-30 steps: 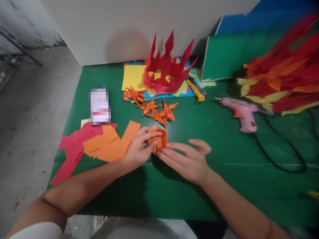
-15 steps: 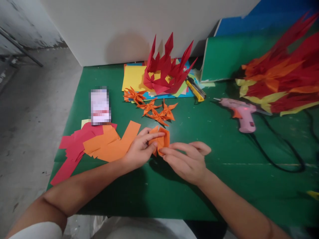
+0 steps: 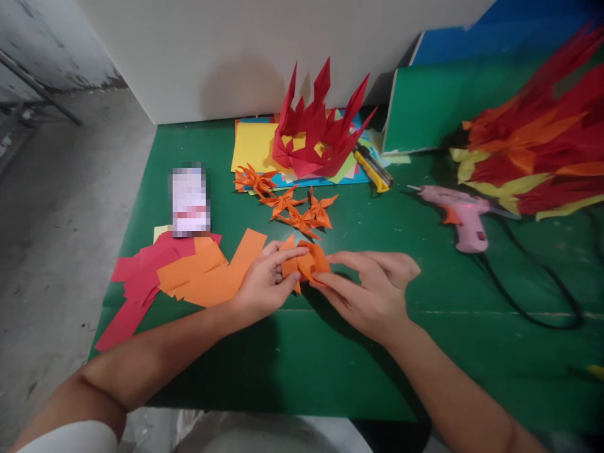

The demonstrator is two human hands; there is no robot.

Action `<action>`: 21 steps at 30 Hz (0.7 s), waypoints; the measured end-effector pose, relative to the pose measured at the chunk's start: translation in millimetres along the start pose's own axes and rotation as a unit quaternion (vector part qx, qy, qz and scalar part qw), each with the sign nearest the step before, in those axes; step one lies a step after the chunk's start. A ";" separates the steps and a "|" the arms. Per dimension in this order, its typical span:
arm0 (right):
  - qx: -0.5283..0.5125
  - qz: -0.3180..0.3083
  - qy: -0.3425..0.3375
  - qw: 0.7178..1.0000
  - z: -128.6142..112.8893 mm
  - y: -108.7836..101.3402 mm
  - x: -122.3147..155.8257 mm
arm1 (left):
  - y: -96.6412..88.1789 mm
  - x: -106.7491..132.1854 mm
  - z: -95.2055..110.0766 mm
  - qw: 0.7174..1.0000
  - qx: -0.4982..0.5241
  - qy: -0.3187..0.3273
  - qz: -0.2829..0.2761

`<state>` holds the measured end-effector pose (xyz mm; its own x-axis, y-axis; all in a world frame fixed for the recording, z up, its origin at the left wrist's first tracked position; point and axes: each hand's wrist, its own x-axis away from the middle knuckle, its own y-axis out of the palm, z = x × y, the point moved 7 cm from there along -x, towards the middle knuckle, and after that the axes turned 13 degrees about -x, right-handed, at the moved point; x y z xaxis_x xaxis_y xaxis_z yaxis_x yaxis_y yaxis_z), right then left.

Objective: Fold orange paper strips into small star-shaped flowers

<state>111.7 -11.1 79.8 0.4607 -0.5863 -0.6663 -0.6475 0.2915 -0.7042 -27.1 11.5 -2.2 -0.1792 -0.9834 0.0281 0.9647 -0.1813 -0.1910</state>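
A small folded orange paper piece (image 3: 306, 263) lies on the green table (image 3: 292, 371) between my hands. My left hand (image 3: 264, 283) pinches its left side, index finger laid across the top and thumb below. My right hand (image 3: 372, 286) grips its right edge between thumb and forefinger, the other fingers curled. Just beyond it lie several finished orange paper stars (image 3: 292, 207).
Cut orange and red paper strips (image 3: 184, 270) lie at left, a blurred card (image 3: 189, 200) behind them. Farther back are coloured sheets (image 3: 255, 148) under a red spiky paper form (image 3: 321, 129), a yellow utility knife (image 3: 372, 168), a pink glue gun (image 3: 460, 214) with black cord, and red-orange paper flames (image 3: 533, 145).
My right hand went from lying flat against the orange piece to gripping its right edge, and shifted a little right. The piece's right flap has been pulled outward. My left hand stayed put.
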 end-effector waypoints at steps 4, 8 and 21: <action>-0.002 -0.006 -0.001 1.000 -1.9 1.9 0.4 | 2.4 0.2 -1.1 0.999 0.026 -0.020 -0.010; 0.028 0.018 -0.024 0.999 -9.3 -0.2 -1.9 | 2.9 0.3 -0.7 0.999 0.030 -0.024 -0.013; 0.034 0.011 -0.064 0.997 -18.5 0.8 -3.6 | -1.7 0.7 1.7 0.997 -0.082 0.016 0.001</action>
<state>98.4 -22.7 86.2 0.5236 -0.4800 -0.7039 -0.6177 0.3552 -0.7017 -28.6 11.1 -0.1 -0.1863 -0.9825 -0.0024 0.9212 -0.1739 -0.3481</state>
